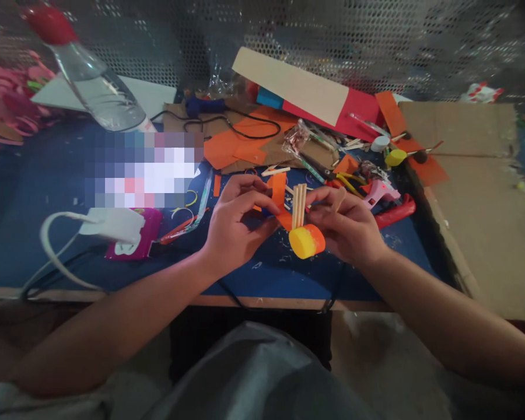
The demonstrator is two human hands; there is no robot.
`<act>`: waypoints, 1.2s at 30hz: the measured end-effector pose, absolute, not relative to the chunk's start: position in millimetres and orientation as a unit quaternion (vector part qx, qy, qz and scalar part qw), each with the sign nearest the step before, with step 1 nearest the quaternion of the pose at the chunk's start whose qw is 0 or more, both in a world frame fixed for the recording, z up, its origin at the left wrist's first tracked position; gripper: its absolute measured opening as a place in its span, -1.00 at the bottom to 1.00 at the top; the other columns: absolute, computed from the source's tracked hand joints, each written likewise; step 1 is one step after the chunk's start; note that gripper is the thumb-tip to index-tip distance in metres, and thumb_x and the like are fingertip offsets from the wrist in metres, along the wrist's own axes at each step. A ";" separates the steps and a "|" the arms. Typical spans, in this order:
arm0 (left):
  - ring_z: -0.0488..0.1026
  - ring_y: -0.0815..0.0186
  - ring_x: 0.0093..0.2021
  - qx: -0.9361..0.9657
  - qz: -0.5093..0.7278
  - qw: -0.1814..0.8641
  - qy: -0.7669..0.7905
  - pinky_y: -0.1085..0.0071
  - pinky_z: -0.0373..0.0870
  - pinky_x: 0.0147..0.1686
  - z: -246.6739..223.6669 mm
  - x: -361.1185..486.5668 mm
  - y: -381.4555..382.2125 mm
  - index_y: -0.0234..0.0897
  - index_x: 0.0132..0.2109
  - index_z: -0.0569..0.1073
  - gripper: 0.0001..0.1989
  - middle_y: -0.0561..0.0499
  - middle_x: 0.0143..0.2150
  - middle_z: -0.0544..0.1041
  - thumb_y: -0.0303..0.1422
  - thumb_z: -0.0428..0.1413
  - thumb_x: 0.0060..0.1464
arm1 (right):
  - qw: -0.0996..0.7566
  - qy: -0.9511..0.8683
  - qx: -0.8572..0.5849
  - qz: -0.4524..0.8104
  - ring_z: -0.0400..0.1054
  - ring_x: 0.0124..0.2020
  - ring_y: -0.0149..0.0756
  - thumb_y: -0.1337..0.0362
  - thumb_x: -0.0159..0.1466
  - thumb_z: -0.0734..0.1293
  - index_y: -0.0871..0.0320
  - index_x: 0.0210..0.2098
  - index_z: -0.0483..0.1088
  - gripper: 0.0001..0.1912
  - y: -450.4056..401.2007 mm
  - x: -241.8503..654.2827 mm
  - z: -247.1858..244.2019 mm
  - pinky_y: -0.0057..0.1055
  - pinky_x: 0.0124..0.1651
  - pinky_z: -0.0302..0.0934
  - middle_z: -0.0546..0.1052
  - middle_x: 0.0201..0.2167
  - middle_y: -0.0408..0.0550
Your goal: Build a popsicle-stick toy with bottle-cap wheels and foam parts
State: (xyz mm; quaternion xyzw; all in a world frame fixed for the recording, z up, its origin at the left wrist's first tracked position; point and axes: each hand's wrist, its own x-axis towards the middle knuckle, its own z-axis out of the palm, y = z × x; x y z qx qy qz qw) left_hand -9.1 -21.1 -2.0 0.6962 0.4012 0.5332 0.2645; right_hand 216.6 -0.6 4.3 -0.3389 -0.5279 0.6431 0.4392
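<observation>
Between my hands is a small craft piece made of wooden sticks (pixel 299 205), an orange paper strip (pixel 279 189) and a yellow bottle cap (pixel 302 242) with an orange rim. My left hand (pixel 240 224) pinches the orange strip between thumb and fingers, left of the sticks. Around the right side of the piece, my right hand (pixel 352 224) is closed, and another flat wooden stick (pixel 339 199) shows at its fingers. My right fingertips are partly hidden behind the sticks and cap.
A water bottle (pixel 100 87) with a red cap stands at the left. Nearby is a pink power socket (pixel 151 233) with a white charger (pixel 114 224). Orange paper (pixel 240 140), a pink glue gun (pixel 381 192), red-handled pliers (pixel 396 213) and cardboard (pixel 485 204) lie beyond and to the right.
</observation>
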 end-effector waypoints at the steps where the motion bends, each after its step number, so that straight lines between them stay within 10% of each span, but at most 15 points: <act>1: 0.58 0.24 0.01 0.704 0.534 0.251 0.395 0.35 0.71 -0.11 -2.2 -9.6 -20.9 -0.20 -0.19 0.66 -0.90 -0.11 0.08 0.45 -0.42 0.42 0.19 | 0.444 -0.519 -0.344 0.645 0.08 -0.60 -0.44 -0.05 0.20 0.64 -0.01 -0.19 0.64 -0.67 -0.4 215.8 4.7 -0.40 -0.53 0.03 0.29 -0.61 -0.28; 13: 0.60 0.21 0.05 0.772 0.496 0.230 0.325 0.22 0.63 0.09 -2.5 -6.0 -19.9 -0.18 -0.18 0.63 -0.83 -0.07 0.04 0.51 -0.38 0.47 0.16 | 0.426 -0.542 -0.335 0.642 0.33 -0.48 -0.40 -0.14 0.15 0.67 0.04 -0.11 0.48 -0.44 2.2 213.9 0.8 -0.41 -0.45 0.14 0.56 -0.40 -0.19; 24: 0.65 0.15 0.09 0.703 0.539 0.353 0.301 0.28 0.69 -0.05 -7.1 -8.3 -21.4 -0.21 -0.12 0.60 -0.75 -0.18 0.22 0.57 -0.25 0.47 0.19 | 0.527 -0.569 -0.350 0.526 0.04 -0.52 -0.40 -0.16 0.40 0.44 0.05 -0.15 0.49 -0.61 23.3 225.2 -2.9 -0.38 -0.47 -0.05 0.22 -0.53 -0.28; 29: 0.64 0.18 0.13 0.625 0.584 0.440 0.271 0.22 0.69 0.05 -3.1 -5.1 -22.5 -0.15 -0.03 0.50 -0.81 -0.11 0.09 0.63 -0.26 0.33 0.34 | 0.438 -0.743 -0.448 0.236 0.34 -0.36 -0.26 0.17 0.50 0.26 0.10 -0.11 0.52 -0.78 43.6 236.5 -9.3 -0.26 -0.22 0.26 0.48 -0.40 -0.10; 36: 0.63 0.03 0.21 0.486 0.593 0.578 0.280 0.16 0.75 -0.07 28.9 -6.2 -22.7 -0.16 -0.14 0.43 -0.74 -0.13 0.08 0.67 -0.22 0.36 0.23 | 0.336 -0.824 -0.426 0.161 0.46 -0.01 -0.02 0.29 0.45 0.31 0.10 -0.21 0.64 -0.77 50.1 236.7 -15.5 0.01 0.26 0.29 0.66 -0.12 0.11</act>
